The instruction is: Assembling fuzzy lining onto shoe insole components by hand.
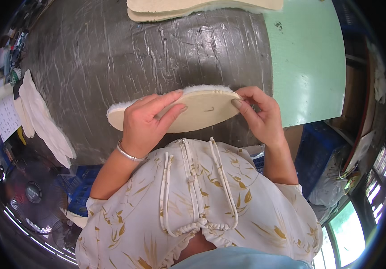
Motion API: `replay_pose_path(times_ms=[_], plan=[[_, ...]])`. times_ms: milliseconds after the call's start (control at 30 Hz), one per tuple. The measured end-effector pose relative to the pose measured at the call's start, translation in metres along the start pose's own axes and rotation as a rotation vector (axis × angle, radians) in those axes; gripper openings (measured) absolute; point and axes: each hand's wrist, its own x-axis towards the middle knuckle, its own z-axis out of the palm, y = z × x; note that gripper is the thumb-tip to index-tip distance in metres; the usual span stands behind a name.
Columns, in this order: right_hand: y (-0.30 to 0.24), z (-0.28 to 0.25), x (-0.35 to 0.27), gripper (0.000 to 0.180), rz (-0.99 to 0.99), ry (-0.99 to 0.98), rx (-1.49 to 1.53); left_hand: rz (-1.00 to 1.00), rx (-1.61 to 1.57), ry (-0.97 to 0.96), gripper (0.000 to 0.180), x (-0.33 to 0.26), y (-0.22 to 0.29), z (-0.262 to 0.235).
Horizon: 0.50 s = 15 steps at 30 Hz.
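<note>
Between my hands, above the near edge of the table, is a cream insole with white fleece showing along its far edge. A small dark mark is on its cream face. My left hand grips it left of its middle, thumb and fingers closed over the face. At its right end, my right hand pinches the rim between thumb and fingers. Several more insoles of the same cream and fleece kind lie stacked at the far side of the table; their far part is out of view.
A wrinkled dark covering spans the table, with a pale green board on the right. White cloth gloves lie at the left edge. A fan stands lower left. Blue crates stand right of the table.
</note>
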Motion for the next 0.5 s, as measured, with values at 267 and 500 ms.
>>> replay_pose_path(times_ms=[267, 500], plan=[[-0.004, -0.001, -0.01, 0.011, -0.068, 0.033, -0.045, -0.044, 0.015, 0.002, 0.023, -0.01, 0.01, -0.004], [-0.02, -0.004, -0.009, 0.04, -0.391, 0.087, -0.336, 0.115, 0.092, 0.045, 0.019, -0.01, 0.015, -0.006]])
